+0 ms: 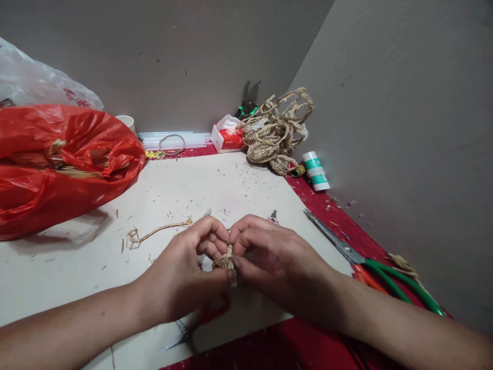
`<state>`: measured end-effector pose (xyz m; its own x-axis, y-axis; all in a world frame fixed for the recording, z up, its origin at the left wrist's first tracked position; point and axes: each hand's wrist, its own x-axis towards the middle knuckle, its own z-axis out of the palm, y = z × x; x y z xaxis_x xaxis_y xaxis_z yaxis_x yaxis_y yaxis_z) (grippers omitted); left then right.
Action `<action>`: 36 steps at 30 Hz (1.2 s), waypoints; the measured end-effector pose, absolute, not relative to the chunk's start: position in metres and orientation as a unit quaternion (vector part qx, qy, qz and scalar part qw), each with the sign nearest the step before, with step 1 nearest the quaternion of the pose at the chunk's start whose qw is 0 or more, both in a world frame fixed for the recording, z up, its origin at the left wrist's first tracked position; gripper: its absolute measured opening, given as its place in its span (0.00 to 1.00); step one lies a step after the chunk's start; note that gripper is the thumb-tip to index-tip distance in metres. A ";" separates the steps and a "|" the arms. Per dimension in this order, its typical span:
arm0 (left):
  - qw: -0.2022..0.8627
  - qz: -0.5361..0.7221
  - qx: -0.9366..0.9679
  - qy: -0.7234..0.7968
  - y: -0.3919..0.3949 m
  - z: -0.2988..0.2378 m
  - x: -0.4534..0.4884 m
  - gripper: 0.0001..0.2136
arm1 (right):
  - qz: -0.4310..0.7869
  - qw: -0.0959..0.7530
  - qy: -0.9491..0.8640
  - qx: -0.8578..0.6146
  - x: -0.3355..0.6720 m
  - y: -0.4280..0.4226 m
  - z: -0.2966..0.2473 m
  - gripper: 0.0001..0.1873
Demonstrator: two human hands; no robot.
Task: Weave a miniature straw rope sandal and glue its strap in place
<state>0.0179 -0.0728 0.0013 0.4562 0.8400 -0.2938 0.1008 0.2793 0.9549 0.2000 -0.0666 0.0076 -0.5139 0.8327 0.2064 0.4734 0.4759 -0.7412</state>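
Note:
Both hands meet over the near middle of the white board (185, 185). Between them is a small piece of braided straw cord (230, 253), pale brown, with a knotted or bunched lower part. My left hand (192, 262) pinches it from the left, thumb below and fingers curled above. From the other side my right hand (269, 252) grips it between thumb and fingertips. Part of the piece is hidden by the fingers. A loose braided cord (162, 230) lies left of my left hand. Under the hands rests a small pair of scissors (187, 334), partly covered.
A red plastic bag (69, 164) of straw fills the left. Along the back are clear sticks (192, 139), a tissue pack (229, 136), pruning shears (248, 103) and a braided cord bundle (273, 133). At right lie a thread roll (316, 170) and large scissors (354, 257).

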 end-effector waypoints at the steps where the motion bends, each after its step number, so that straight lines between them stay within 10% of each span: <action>1: 0.668 0.276 0.532 0.441 -0.074 0.001 0.018 0.12 | 0.330 0.279 -0.806 -0.405 0.201 -0.067 0.008 0.09; 11: 0.649 0.282 0.552 0.440 -0.074 -0.002 0.019 0.13 | 0.211 0.231 -0.874 -0.373 0.206 -0.077 0.007 0.08; 21: 0.589 0.293 0.622 0.424 -0.079 -0.001 0.022 0.11 | 0.643 0.183 -0.479 -0.568 0.212 -0.084 0.020 0.21; 36: 0.569 0.311 0.641 0.412 -0.085 0.018 0.015 0.09 | 0.732 0.332 -0.313 -0.507 0.185 -0.105 0.007 0.17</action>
